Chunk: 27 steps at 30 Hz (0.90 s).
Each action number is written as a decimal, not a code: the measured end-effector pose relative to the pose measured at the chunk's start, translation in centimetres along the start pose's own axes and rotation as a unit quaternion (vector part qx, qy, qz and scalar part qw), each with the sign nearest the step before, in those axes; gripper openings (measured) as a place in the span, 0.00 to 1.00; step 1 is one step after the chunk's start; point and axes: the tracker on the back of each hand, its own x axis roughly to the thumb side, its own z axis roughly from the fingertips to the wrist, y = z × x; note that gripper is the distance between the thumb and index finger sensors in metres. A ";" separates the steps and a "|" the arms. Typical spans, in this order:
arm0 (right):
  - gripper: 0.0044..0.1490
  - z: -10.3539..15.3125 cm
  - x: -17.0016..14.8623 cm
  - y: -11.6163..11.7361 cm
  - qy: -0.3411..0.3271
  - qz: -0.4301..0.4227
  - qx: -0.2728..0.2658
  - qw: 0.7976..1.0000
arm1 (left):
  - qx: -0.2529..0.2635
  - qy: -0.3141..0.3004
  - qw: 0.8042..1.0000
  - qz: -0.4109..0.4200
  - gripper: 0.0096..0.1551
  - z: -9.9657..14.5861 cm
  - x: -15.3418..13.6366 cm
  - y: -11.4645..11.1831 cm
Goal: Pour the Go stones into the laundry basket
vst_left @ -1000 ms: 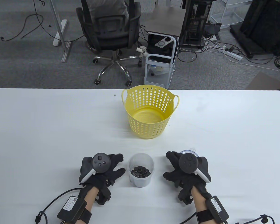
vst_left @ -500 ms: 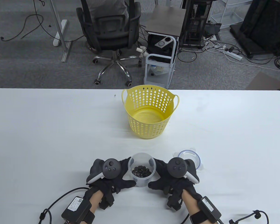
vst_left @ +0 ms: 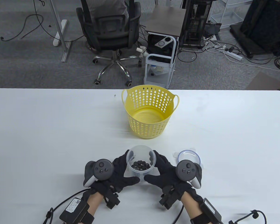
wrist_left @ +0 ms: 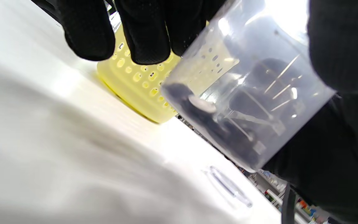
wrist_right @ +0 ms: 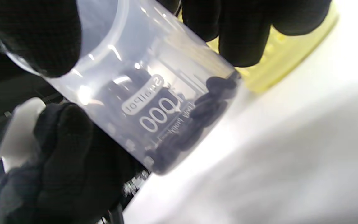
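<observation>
A clear plastic cup holds several black Go stones. My left hand and right hand grip the cup from both sides and hold it just above the table, near its front edge. The yellow perforated laundry basket stands upright and empty behind the cup. In the left wrist view the cup sits between my gloved fingers with the basket behind. In the right wrist view the cup shows the stones at its bottom.
The cup's clear lid lies on the white table just right of my right hand. A tiny object lies near the table's far edge, left of the basket. An office chair and a cart stand beyond the table.
Both hands closed in from the sides onto the cup, took hold of it and lifted it slightly off the table, moving it a little toward the basket.
</observation>
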 end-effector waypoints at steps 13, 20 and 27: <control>0.58 0.3 1.7 1.6 -0.018 -0.052 -0.041 0.998 | 0.103 -0.030 0.985 0.132 0.84 0.9 0.4 0.3; 0.56 -0.2 1.1 1.2 -0.009 -0.028 -0.014 0.999 | 0.146 0.007 0.986 0.083 0.82 0.9 0.5 0.5; 0.52 -0.5 0.0 0.4 -0.008 0.141 0.000 0.990 | 0.189 0.086 0.978 0.028 0.82 1.2 -1.9 1.6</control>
